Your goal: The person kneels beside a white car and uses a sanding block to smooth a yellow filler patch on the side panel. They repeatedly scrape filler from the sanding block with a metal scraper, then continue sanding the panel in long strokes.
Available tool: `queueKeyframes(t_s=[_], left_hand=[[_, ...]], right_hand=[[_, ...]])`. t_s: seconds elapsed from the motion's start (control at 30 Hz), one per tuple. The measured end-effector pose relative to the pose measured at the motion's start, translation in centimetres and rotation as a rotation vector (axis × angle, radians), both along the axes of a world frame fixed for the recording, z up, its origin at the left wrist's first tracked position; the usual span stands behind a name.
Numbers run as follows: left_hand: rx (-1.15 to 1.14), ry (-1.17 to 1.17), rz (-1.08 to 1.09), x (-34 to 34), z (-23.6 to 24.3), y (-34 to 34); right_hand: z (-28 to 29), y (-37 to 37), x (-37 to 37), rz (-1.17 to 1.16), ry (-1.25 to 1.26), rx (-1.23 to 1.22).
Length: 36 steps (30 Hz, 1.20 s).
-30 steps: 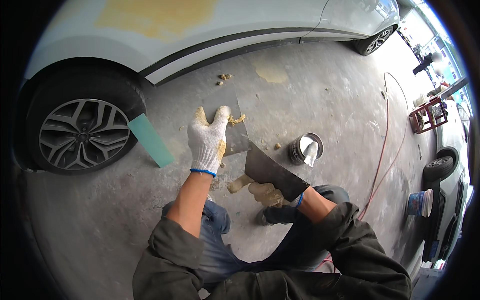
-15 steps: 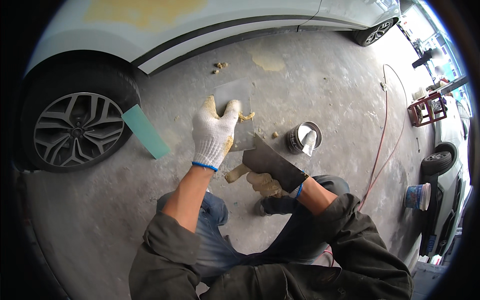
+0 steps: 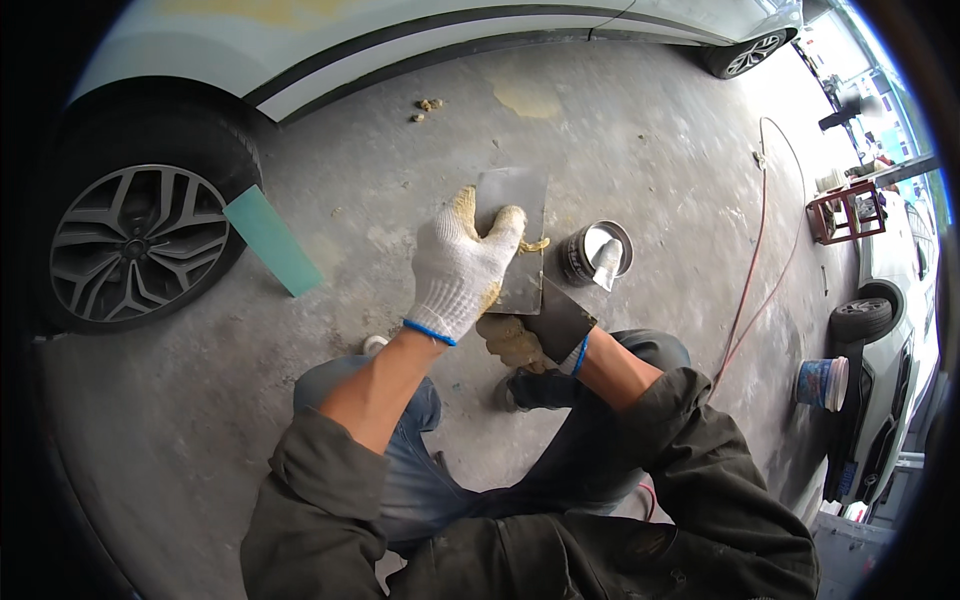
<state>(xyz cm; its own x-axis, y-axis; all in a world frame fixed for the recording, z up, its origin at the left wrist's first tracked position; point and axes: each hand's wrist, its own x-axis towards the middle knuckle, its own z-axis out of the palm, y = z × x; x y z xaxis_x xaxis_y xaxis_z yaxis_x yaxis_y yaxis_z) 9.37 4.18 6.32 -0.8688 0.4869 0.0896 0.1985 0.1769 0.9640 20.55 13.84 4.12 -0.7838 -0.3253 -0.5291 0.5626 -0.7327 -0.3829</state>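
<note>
Gloved in white knit with yellowish stains, my left hand [image 3: 465, 265] is closed on a grey rectangular metal putty board [image 3: 528, 195]. A curl of yellowish putty [image 3: 535, 246] sticks to the board near the thumb. Just below, my right hand [image 3: 515, 342], also gloved, is closed on a dark metal putty scraper [image 3: 565, 322]. The scraper's upper end meets the board's lower edge and is partly hidden there; whether it presses on the front or back, I cannot tell. Its grip is covered by the fingers.
An open tin [image 3: 570, 262] with a whitish tube on it stands right of the board. A green rectangular sheet [image 3: 272, 240] leans by the car wheel [image 3: 135, 252]. A red hose [image 3: 750, 290], a bucket [image 3: 822, 384] and a red metal frame [image 3: 846, 212] are at right. Putty crumbs [image 3: 430, 104] lie on the floor.
My left hand and the board have moved right, closer to the tin. The scraper has come in under the board's lower end, so less of its blade shows. The whole view has shifted slightly.
</note>
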Motion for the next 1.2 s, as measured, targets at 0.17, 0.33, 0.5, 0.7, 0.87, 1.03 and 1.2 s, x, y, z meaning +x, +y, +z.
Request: queueKeyframes(t_s=[0.17, 0.33, 0.5, 0.7, 0.87, 1.03, 1.2], left_hand=[[0.074, 0.010, -0.054, 2.8, 0.9, 0.7], [0.102, 0.098, -0.078, 4.7, -0.4, 1.6], [0.114, 0.071, -0.059, 4.9, -0.6, 2.1], [0.166, -0.171, 0.221, -2.8, -0.1, 0.4], [0.372, -0.336, 0.293, -2.6, 0.3, -0.8], [0.239, -0.206, 0.299, -1.8, 0.4, -0.2], [0.039, -0.073, 0.358, -2.3, 0.1, -0.4]], right_hand=[[-2.9, 0.4, 0.7, -0.081, 0.023, -0.054], [-3.0, 0.2, 0.6, -0.134, 0.021, -0.056], [-3.2, -0.1, 0.4, -0.203, 0.016, -0.072], [1.3, 1.2, -1.6, -0.161, 0.138, -0.322], [2.1, 0.4, -0.7, -0.211, 0.084, -0.103], [0.5, 1.1, -0.7, -0.162, 0.262, -0.265], [0.6, 1.0, -0.7, -0.152, 0.300, -0.117]])
